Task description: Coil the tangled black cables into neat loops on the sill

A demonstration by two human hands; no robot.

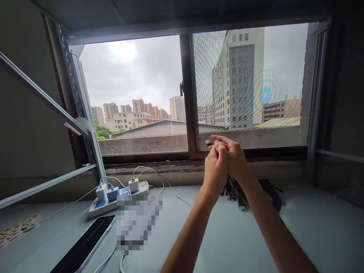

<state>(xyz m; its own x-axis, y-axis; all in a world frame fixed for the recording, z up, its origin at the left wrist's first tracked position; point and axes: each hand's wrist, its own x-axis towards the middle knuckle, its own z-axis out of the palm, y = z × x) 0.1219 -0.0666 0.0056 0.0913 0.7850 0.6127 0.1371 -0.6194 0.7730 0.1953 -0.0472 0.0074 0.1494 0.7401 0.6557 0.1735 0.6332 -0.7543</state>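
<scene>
Both my hands are raised together in front of the window sill. My left hand (215, 168) is closed around a bundle of black cables (237, 191) that hangs down from my hands to the table. My right hand (233, 154) is also closed on the bundle, with its fingers pinching one cable end with a small plug (209, 143) that sticks up to the left. More of the black cables lie in a heap on the table behind my right forearm.
A white power strip (118, 197) with several chargers plugged in lies at the left, with white cords trailing across the grey table (313, 235). A phone (85, 244) lies face up near the front left. A blurred patch sits beside it. Metal shelf struts (82, 110) rise at the left.
</scene>
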